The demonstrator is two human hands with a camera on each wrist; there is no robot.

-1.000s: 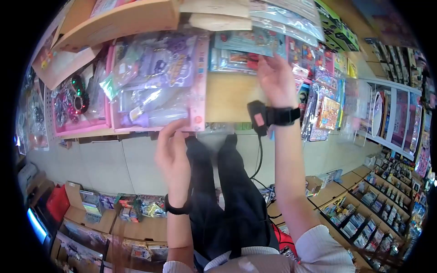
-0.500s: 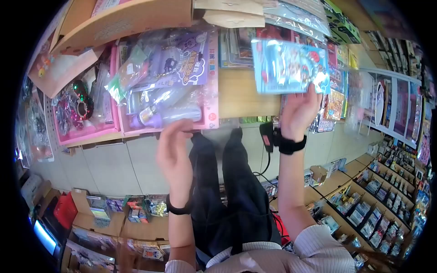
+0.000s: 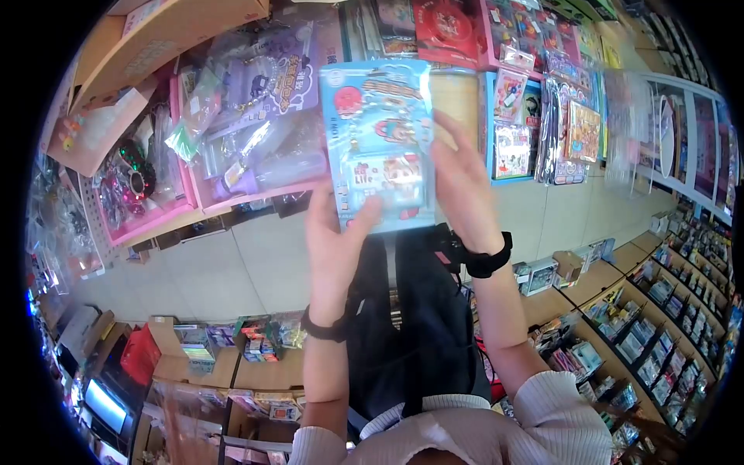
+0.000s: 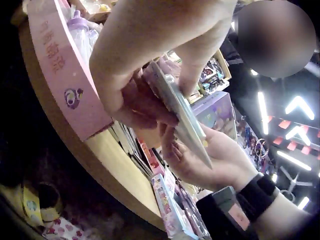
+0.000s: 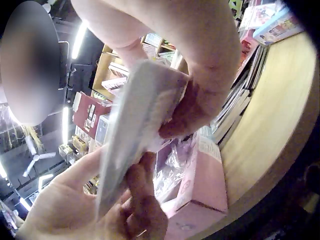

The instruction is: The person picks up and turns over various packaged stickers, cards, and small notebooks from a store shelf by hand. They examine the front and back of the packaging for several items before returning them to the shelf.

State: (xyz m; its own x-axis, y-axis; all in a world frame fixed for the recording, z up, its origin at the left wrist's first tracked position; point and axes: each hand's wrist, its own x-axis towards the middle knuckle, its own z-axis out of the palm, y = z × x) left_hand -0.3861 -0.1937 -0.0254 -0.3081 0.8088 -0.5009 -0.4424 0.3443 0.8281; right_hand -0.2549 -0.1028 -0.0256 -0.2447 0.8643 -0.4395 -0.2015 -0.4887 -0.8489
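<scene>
Packet (image 3: 377, 147), blue and flat, is standing out in front of the person's torso, its long axis running away from the body and its printed face turning up. Left hand (image 3: 335, 236) is pinching the near-left corner, thumb over the front; right hand (image 3: 466, 190) is gripping the right edge with curled fingers. Pink tray (image 3: 271, 195) is holding purple wrapped goods (image 3: 275, 81).

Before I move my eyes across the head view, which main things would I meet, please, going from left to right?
Sequined item, purple package, blue package, right hand, orange-gold packet, white rack.
</scene>
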